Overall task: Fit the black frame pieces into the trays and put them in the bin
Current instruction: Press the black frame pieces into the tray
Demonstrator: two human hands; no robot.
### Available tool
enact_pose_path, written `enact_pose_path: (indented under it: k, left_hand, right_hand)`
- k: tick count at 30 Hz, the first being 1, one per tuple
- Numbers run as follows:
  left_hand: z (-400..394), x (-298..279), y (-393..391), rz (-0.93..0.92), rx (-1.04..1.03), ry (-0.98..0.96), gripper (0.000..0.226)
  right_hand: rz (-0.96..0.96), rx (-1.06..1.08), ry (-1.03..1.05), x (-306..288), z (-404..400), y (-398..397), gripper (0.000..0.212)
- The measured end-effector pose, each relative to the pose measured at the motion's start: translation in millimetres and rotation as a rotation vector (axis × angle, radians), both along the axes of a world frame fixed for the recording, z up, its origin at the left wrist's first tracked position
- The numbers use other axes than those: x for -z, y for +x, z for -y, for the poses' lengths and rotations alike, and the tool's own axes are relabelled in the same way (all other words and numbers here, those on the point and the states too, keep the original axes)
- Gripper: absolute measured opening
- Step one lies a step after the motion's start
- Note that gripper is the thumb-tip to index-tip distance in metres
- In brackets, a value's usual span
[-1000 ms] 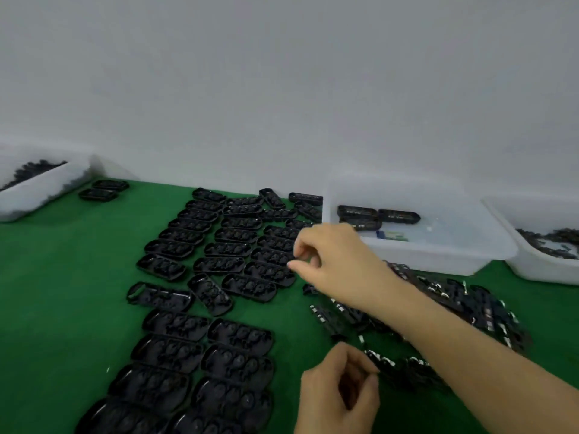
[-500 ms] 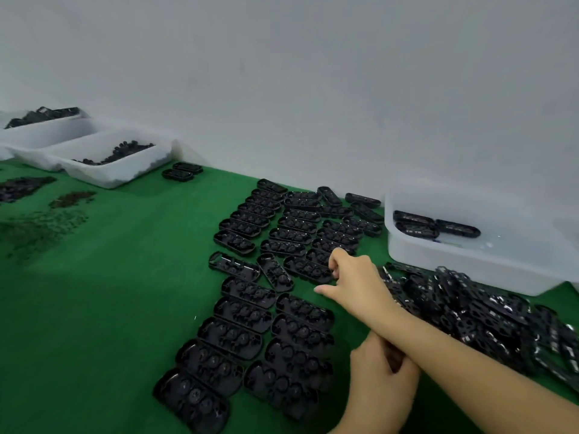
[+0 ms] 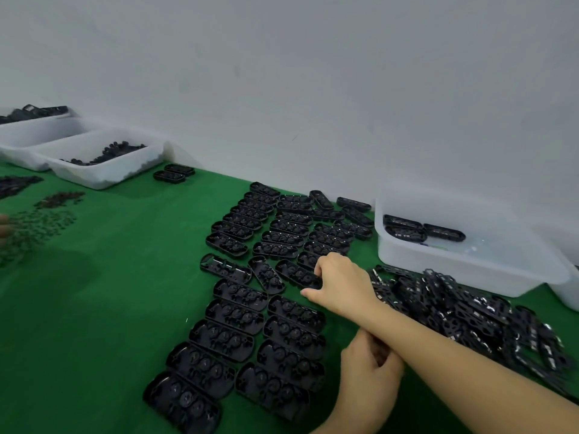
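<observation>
Trays [image 3: 250, 311] in rows on green mat [image 3: 109, 292], centre, your right hand [image 3: 340, 283] fingers curled onto one tray, frame pile [image 3: 470, 314] at 3 o'clock, bin [image 3: 470, 264] at 2 o'clock, your left hand [image 3: 369, 380] curled under right forearm at 5 o'clock, contents unclear.

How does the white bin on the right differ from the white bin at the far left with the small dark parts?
The right bin holds a few long black trays and shows much bare floor; the left bin holds a heap of small dark parts. The right bin stands nearer the hands. Both are white plastic, standing on the green mat.
</observation>
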State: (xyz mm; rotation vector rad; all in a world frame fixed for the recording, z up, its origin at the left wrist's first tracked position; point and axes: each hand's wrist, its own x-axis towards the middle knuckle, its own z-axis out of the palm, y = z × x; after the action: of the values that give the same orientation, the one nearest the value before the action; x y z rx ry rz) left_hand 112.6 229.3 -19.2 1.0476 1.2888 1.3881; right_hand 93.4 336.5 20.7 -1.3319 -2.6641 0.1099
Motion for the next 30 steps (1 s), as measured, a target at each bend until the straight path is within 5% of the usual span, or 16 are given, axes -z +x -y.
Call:
enact_pose_path:
  k: [9, 15, 23, 30]
  left_hand:
    - [6.3, -1.9, 2.4, -0.319, 0.022, 0.148, 0.020]
    - [7.5, 0.3, 0.4, -0.657, -0.012, 0.267, 0.029]
    - [1.8, 4.3, 6.2, -1.001, 0.022, 0.425, 0.019]
    - [-20.9, -9.5, 8.5, -1.290, 0.069, 0.424, 0.023]
  right_hand:
    - [-0.224, 0.094, 0.030, -47.1, 48.6, 131.1, 0.031]
    - [-0.199, 0.046, -0.181, -22.2, 109.4, 231.3, 0.030]
    - [-0.340, 0.074, -0.293, 22.7, 131.7, 253.2, 0.029]
    - [-0.512, 0.088, -0.352, 24.1, 131.9, 257.5, 0.055]
